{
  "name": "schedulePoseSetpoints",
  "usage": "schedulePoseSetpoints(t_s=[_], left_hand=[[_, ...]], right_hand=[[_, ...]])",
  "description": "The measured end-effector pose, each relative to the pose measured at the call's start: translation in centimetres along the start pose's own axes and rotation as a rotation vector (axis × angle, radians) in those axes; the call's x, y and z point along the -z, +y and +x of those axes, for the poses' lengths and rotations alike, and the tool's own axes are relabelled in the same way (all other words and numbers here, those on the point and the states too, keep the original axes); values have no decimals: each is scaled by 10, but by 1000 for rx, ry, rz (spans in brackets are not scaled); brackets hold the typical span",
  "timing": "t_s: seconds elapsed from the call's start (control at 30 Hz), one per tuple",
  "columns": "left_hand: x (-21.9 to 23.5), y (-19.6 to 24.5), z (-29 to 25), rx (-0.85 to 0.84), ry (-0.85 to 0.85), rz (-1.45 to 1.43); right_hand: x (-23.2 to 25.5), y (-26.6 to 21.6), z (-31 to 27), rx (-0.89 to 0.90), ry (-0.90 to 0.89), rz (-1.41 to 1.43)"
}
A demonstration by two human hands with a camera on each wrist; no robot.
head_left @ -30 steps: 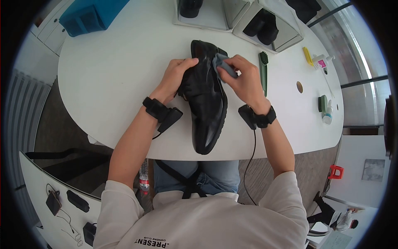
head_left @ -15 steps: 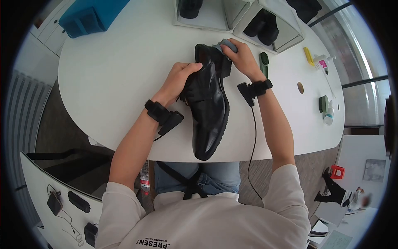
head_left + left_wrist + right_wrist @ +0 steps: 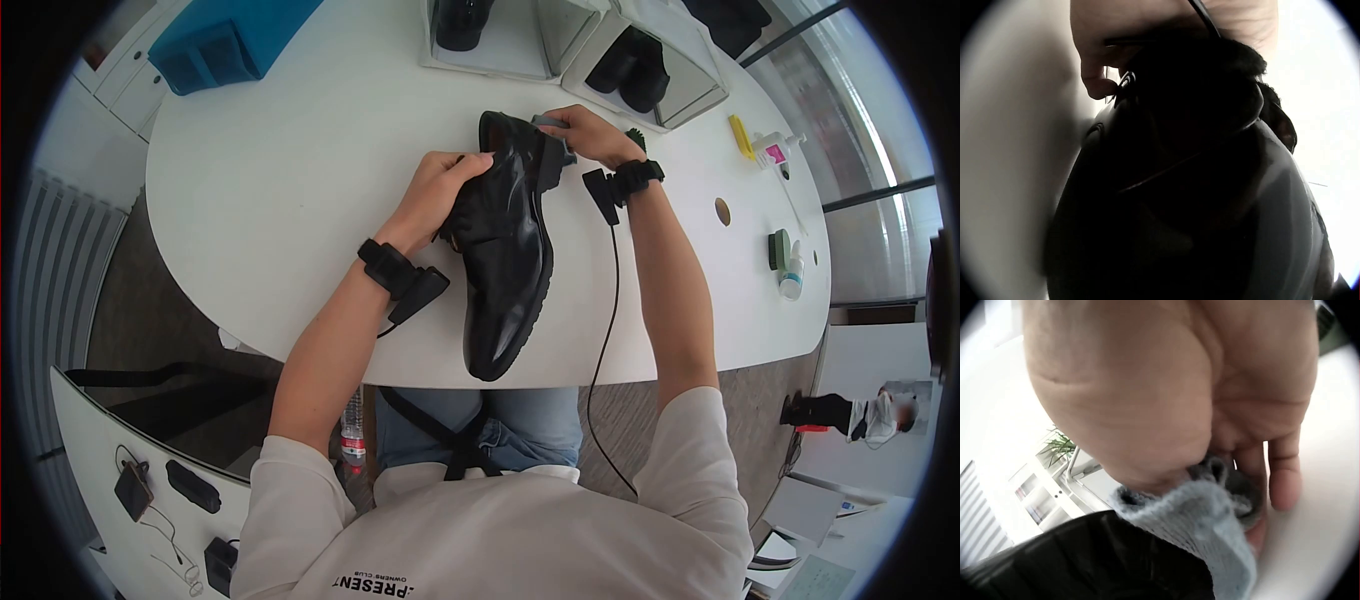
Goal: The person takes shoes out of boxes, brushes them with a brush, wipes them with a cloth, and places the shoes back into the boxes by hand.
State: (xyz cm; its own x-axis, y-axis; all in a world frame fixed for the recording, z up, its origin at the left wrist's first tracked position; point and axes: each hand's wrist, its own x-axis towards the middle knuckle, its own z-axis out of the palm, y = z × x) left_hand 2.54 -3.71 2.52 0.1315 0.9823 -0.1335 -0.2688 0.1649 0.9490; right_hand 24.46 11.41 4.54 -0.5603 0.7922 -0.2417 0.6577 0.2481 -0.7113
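Observation:
A glossy black shoe [image 3: 505,250] is held above the white table, its toe toward the person. The left hand [image 3: 436,195] grips it at the opening, thumb on the upper; in the left wrist view the hand [image 3: 1172,25] curls round the dark shoe [image 3: 1166,206]. At the heel, the right hand [image 3: 597,137] pinches a grey-blue cloth [image 3: 553,122]. The right wrist view shows this cloth [image 3: 1200,528] between thumb and fingers of the right hand [image 3: 1172,387], against the black shoe [image 3: 1097,559].
Two open boxes with black shoes stand at the back; a blue case [image 3: 215,55] lies back left. A green brush [image 3: 636,138] is partly behind the right wrist. At right are a yellow item [image 3: 740,136], a pump bottle [image 3: 772,152], another green brush [image 3: 777,250] and a small bottle [image 3: 792,277].
The right hand has moved with the cloth from the shoe's side up and round to the heel. The shoe has tilted slightly; the left hand keeps its grip. A person in the background has moved.

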Motion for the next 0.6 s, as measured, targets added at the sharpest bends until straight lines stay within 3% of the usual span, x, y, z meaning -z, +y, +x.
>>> schedulePoseSetpoints(t_s=[0.03, 0.3, 0.6], left_hand=[[1, 0, 1, -5, -2, 0], [0, 1, -1, 13, -23, 1], [0, -2, 2, -34, -11, 13]], right_hand=[[4, -3, 1, 21, -58, -110], [-1, -46, 9, 163, -25, -83], [-13, -43, 4, 205, -64, 196]])
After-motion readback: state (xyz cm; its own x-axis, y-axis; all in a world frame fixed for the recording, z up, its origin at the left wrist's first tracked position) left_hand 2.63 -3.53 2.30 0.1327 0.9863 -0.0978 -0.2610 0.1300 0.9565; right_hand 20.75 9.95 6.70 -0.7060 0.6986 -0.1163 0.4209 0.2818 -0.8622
